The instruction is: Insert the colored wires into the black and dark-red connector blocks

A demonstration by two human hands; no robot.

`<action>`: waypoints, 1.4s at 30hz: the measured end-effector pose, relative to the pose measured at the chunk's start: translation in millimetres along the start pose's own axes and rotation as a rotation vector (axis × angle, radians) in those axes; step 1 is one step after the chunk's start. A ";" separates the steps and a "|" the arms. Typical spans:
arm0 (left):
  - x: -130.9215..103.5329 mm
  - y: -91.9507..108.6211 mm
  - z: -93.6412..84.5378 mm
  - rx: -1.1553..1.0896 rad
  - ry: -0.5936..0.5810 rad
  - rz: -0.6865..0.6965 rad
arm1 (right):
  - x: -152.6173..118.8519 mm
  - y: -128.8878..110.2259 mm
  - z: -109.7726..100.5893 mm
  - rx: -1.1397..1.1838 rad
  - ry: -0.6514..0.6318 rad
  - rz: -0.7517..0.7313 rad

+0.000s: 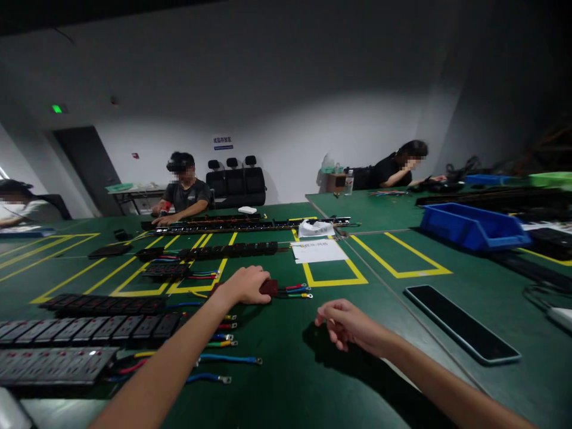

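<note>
My left hand (248,285) is closed over a dark red socket block (269,288) on the green table; the fingers cover most of it. Red, blue and green-yellow wires with ring terminals (304,292) come out of its right end. To the right, my right hand (346,325) hovers above the tabletop, fingers loosely curled and apart, with nothing visible in them. Left of my left forearm lie several black socket strips (84,330) in rows. Coloured leads with ring terminals (236,358) reach from them, partly hidden behind the forearm.
Further back are a smaller socket block (165,269), long black strips (232,250) and a white paper (319,251). A phone (460,322) and a blue bin (473,226) stand at right. Yellow tape marks the table (277,387). Co-workers (185,190) sit across and at the sides.
</note>
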State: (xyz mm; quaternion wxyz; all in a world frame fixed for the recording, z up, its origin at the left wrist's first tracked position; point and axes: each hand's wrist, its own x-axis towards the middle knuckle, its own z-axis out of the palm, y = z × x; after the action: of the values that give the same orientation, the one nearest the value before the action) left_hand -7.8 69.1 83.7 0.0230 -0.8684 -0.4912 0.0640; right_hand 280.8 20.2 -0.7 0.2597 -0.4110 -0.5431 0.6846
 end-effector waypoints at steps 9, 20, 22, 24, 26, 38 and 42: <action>-22.5 45.2 29.7 -0.173 0.312 -0.232 | 50.9 -19.2 -1.9 -0.250 0.441 -0.172; -33.9 66.3 71.0 -0.226 0.486 -0.255 | 63.4 4.9 -12.3 -0.702 0.831 -0.255; -35.4 67.1 72.6 -0.215 0.492 -0.239 | 61.6 6.7 -10.1 -0.770 0.822 -0.289; -36.9 66.8 75.5 -0.198 0.498 -0.223 | 59.9 8.0 -7.3 -0.842 0.813 -0.310; -38.2 65.4 78.5 -0.186 0.492 -0.211 | 57.9 8.9 -4.1 -0.899 0.819 -0.326; -42.0 65.1 77.8 -0.188 0.447 -0.198 | 45.6 2.8 16.1 -1.191 0.776 -0.421; -41.4 66.8 74.9 -0.192 0.411 -0.212 | 47.8 4.9 14.9 -1.232 0.732 -0.399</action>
State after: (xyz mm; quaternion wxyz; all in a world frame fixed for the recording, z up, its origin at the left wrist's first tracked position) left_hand 17.9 -2.6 6.3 0.0463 -0.8049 -0.5685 -0.1637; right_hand 243.5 49.3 -17.8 0.2658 -0.5775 -0.7718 0.0153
